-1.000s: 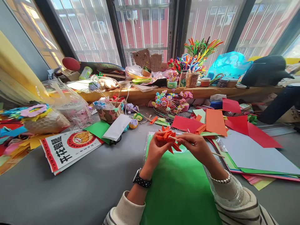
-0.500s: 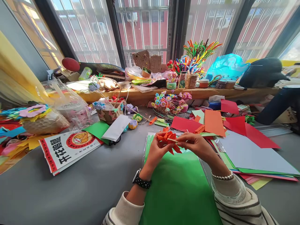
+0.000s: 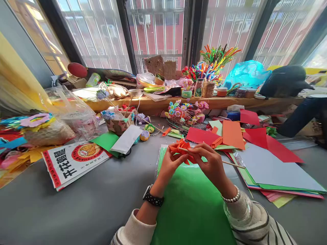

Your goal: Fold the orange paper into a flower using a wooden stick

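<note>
An orange folded paper flower (image 3: 182, 149) is pinched between the fingers of my left hand (image 3: 170, 165) above a green sheet of paper (image 3: 194, 207). My right hand (image 3: 211, 162) grips a thin wooden stick (image 3: 230, 164). The stick's tip lies against the flower and its far end points out to the right. Both hands touch at the flower. A black watch is on my left wrist and a bead bracelet on my right.
Red, orange and grey paper sheets (image 3: 268, 160) lie on the right. A printed packet (image 3: 74, 161) lies on the left, a small basket (image 3: 119, 124) and a bunch of paper flowers (image 3: 186, 110) behind. Pipe cleaners (image 3: 214, 58) stand on the wooden sill. A person's dark sleeve (image 3: 298, 117) is far right.
My right hand has shifted slightly left and turned, so the stick now lies flatter with its end out to the right. The flower stays in my left hand.
</note>
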Demonstrator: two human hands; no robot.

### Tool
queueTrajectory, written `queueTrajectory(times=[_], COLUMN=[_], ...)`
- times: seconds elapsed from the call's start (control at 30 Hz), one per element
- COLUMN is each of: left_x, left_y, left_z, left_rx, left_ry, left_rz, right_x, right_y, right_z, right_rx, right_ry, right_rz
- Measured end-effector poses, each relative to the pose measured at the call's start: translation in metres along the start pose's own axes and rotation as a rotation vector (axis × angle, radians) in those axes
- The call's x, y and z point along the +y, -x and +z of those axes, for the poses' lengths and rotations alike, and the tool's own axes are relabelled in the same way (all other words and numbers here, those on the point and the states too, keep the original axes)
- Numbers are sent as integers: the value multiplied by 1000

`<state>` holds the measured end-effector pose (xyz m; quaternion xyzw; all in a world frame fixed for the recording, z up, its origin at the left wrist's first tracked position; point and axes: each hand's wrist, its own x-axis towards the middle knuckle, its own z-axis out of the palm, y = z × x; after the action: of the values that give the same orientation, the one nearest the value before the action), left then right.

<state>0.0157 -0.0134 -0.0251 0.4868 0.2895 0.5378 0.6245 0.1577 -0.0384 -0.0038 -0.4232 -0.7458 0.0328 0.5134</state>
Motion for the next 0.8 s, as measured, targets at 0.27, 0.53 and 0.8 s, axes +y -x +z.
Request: queueTrajectory(times=[0.27, 0.53, 0.8], left_x=[5, 13, 12], left_y=[3, 8, 7], left_z=[-3, -14, -14], left_rx=[89, 193, 176], left_ry=[-185, -1159, -1295], left_rz=[113, 812, 946], right_x=[1, 4, 7], right_y=[2, 3, 4], right_z=[4, 2, 5], right_rx=[12, -17, -77], right_ry=[82, 123, 173], right_rz=[-135, -142, -174])
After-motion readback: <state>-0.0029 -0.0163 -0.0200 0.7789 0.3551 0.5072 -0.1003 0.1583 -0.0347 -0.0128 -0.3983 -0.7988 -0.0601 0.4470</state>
